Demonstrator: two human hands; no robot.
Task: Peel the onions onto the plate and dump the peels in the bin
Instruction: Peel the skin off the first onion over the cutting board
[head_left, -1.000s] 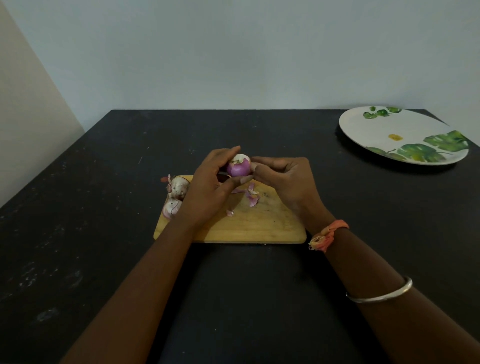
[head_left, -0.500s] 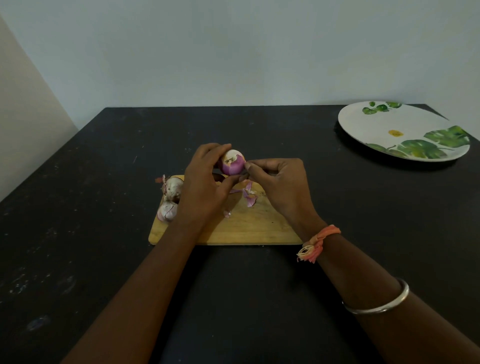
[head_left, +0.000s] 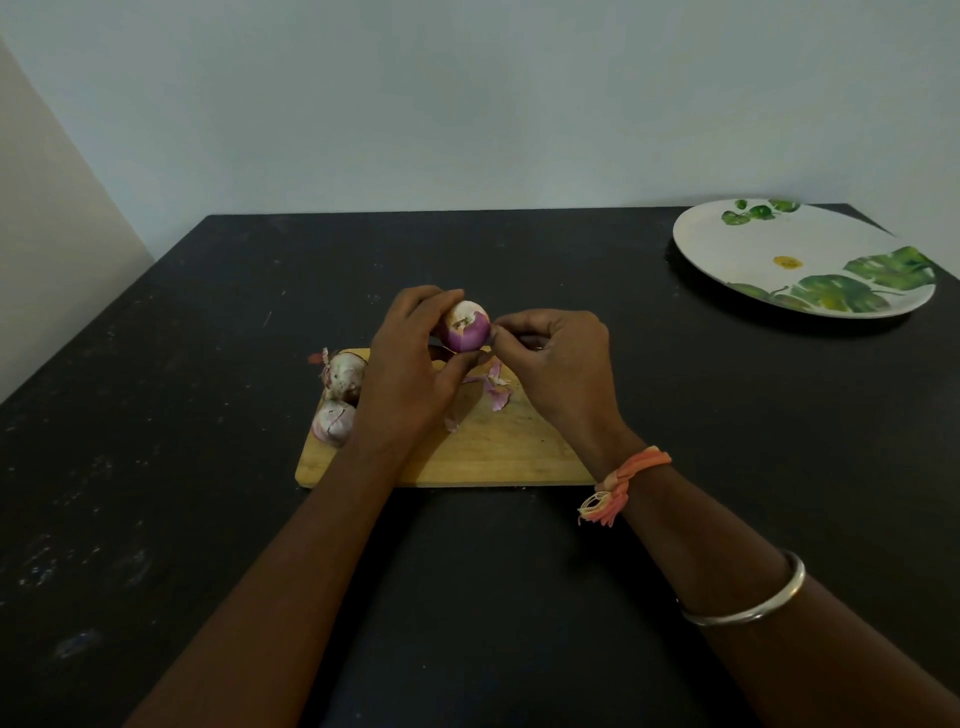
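Both hands are working one red onion (head_left: 467, 327), held above the 12 o'clock edge of the wooden cutting board (head_left: 493, 452). We are gripping it with our left hand (head_left: 410, 374), fingers curled over its 9 o'clock side, thumb underneath. Our right hand (head_left: 561, 369) is pinching at its 3 o'clock edge, thumb and forefinger tips closed together, other fingers curled in. At the board's 9 o'clock edge a far unpeeled onion (head_left: 344, 375) and a near unpeeled onion (head_left: 333, 422) are sitting just beside each other. Purple peels (head_left: 496, 387) are lying on the board below our hands. The leaf-print plate (head_left: 753, 260) is sitting at 2 o'clock on the black table (head_left: 156, 467), well apart from the board.
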